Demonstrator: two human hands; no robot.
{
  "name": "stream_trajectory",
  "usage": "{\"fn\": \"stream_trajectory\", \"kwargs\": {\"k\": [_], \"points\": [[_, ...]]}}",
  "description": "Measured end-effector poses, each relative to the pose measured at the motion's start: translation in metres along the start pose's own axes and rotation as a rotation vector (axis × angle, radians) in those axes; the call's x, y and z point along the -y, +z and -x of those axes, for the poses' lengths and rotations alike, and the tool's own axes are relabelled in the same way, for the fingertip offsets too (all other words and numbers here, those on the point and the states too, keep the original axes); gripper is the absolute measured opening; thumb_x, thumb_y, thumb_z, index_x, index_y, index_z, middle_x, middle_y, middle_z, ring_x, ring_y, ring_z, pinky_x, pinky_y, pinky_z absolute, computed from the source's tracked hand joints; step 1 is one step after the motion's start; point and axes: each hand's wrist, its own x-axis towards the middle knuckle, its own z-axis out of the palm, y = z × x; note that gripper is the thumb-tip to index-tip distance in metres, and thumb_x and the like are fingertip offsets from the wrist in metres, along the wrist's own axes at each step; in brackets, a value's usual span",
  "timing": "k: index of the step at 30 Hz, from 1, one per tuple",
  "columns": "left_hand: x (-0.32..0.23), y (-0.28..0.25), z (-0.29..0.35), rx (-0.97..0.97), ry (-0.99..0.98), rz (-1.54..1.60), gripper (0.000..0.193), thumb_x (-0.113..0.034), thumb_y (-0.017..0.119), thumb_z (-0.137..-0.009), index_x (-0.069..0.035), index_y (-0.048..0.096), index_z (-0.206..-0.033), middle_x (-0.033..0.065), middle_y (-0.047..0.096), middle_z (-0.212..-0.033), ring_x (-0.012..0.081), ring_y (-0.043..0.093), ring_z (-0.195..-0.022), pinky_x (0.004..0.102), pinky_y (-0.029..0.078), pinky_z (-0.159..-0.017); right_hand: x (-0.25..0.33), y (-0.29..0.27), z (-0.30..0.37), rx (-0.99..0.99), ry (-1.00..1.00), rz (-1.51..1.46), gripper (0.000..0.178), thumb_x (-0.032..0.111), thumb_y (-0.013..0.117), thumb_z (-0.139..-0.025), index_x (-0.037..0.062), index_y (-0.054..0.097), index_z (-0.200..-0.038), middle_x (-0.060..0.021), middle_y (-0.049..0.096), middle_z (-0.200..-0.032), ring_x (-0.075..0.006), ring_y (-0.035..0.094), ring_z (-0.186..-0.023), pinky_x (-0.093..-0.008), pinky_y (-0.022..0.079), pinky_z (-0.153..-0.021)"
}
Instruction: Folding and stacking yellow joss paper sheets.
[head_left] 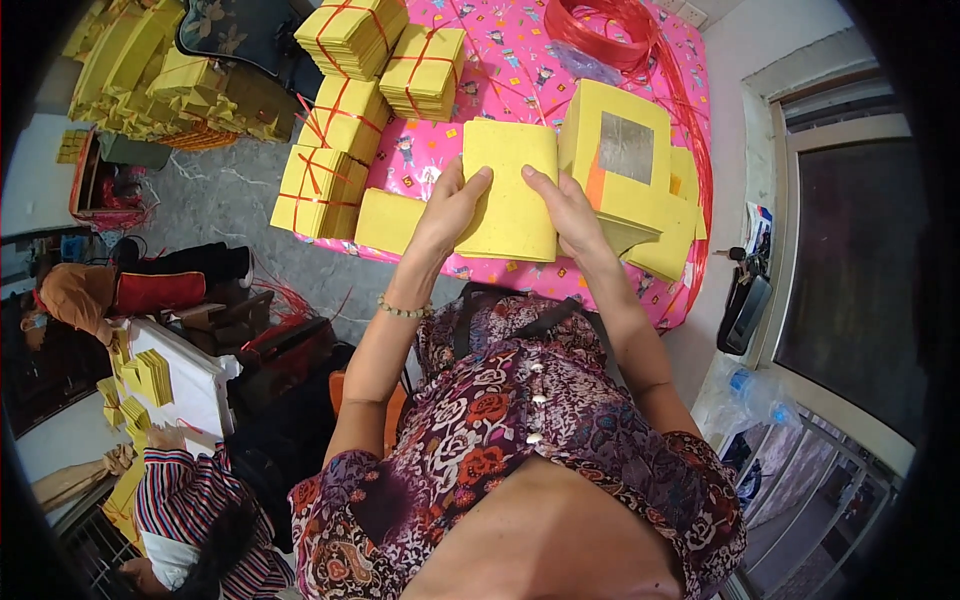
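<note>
Between my two hands I hold a stack of yellow paper sheets (510, 200) over the pink patterned table. My left hand (452, 205) grips its left edge, thumb on top. At the right edge my right hand (572, 208) clasps it the same way; the fingers beneath are hidden. Just right of it stands a taller yellow paper stack (585, 115) with a silvery square on its top sheet. A low yellow stack (388, 220) lies beside my left wrist.
Yellow bundles tied with red string (318, 190) line the table's left side. A coil of red plastic string (610, 35) lies at the back, trailing along the right edge. To the left, people sit at a white table (185, 385) with yellow paper. A window (850, 270) is at right.
</note>
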Motion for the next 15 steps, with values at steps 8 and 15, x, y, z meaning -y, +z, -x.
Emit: {"fn": "stream_trajectory", "kwargs": {"k": [8, 15], "points": [[0.01, 0.011, 0.013, 0.009, 0.13, -0.077, 0.04, -0.009, 0.051, -0.094, 0.003, 0.04, -0.13, 0.012, 0.056, -0.12, 0.0163, 0.054, -0.109, 0.0296, 0.043, -0.093, -0.011, 0.0, 0.013, -0.009, -0.317, 0.17, 0.036, 0.017, 0.06, -0.091, -0.0011, 0.051, -0.121, -0.0088, 0.062, -0.109, -0.0129, 0.059, -0.097, -0.0276, 0.048, -0.083], [0.021, 0.031, 0.029, -0.12, 0.407, -0.199, 0.043, -0.006, 0.054, -0.092, 0.001, 0.038, -0.131, 0.0119, 0.054, -0.12, 0.0166, 0.051, -0.112, 0.0304, 0.041, -0.095, -0.006, -0.003, 0.026, 0.032, -0.339, 0.14, 0.035, 0.015, 0.064, -0.088, -0.0006, 0.053, -0.118, -0.0074, 0.063, -0.107, -0.012, 0.06, -0.095, -0.0278, 0.049, -0.082]]}}
